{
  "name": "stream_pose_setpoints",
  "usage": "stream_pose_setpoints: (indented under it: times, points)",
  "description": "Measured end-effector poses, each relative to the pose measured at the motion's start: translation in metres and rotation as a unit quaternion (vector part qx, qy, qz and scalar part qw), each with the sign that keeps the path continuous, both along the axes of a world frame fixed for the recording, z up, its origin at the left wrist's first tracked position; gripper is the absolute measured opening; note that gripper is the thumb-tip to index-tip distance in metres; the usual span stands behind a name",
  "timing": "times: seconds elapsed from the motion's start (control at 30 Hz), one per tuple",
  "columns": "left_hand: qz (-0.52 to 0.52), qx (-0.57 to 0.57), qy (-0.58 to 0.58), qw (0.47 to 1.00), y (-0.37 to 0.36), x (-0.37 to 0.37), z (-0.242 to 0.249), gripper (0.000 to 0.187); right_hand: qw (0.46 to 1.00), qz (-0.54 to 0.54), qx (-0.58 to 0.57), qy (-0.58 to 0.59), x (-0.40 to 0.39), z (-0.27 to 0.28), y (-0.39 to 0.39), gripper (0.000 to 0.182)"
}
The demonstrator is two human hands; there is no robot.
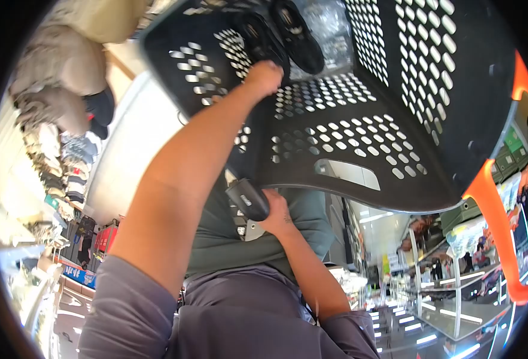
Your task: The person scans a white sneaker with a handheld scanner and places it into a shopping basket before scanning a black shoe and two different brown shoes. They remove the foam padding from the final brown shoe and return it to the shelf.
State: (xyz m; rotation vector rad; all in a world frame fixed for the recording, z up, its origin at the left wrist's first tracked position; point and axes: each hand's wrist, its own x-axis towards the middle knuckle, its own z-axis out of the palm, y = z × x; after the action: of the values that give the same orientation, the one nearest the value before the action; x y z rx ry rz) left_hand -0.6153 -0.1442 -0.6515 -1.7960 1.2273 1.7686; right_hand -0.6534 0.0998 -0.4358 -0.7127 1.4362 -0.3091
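My left hand [265, 78] reaches into a large black perforated basket [449, 66], its fingers closed at the near end of one black shoe [255, 37]. Beside that shoe lies a second black shoe [300, 43], and clear plastic wrapping [331, 36] sits next to them. Low in front of my body, my right hand [276, 214] is closed on a dark rounded object [247, 198] with small pale lettering. That hand's fingertips are partly hidden behind the object.
Orange frame parts [498, 221] stand at the basket's right. Stacked hats or soft goods [66, 66] fill shelves at the left, beside a white surface [138, 137]. Store racks with goods [455, 239] are at the right, over a shiny floor with light reflections.
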Motion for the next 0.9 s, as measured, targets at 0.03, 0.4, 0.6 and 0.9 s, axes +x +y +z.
stream_pose_setpoints:
  times: [0.03,0.4,0.6,0.9]
  points:
    - [-0.019,-0.025,-0.004,1.0,0.007,0.01,0.016,0.033,0.999,-0.009,-0.008,0.037,0.003,0.001,-0.001,0.064]
    - [-0.015,-0.096,0.042,0.994,-0.003,0.059,0.236,0.03,0.986,0.084,-0.069,0.126,-0.024,0.05,-0.053,0.045]
    - [-0.053,-0.255,0.045,0.964,-0.023,0.128,0.315,0.028,0.972,-0.177,-0.002,0.155,-0.042,0.052,-0.088,0.046]
    - [0.048,-0.217,0.018,0.975,0.024,0.288,0.34,0.029,0.928,-0.037,-0.104,0.355,-0.075,0.125,-0.108,0.048]
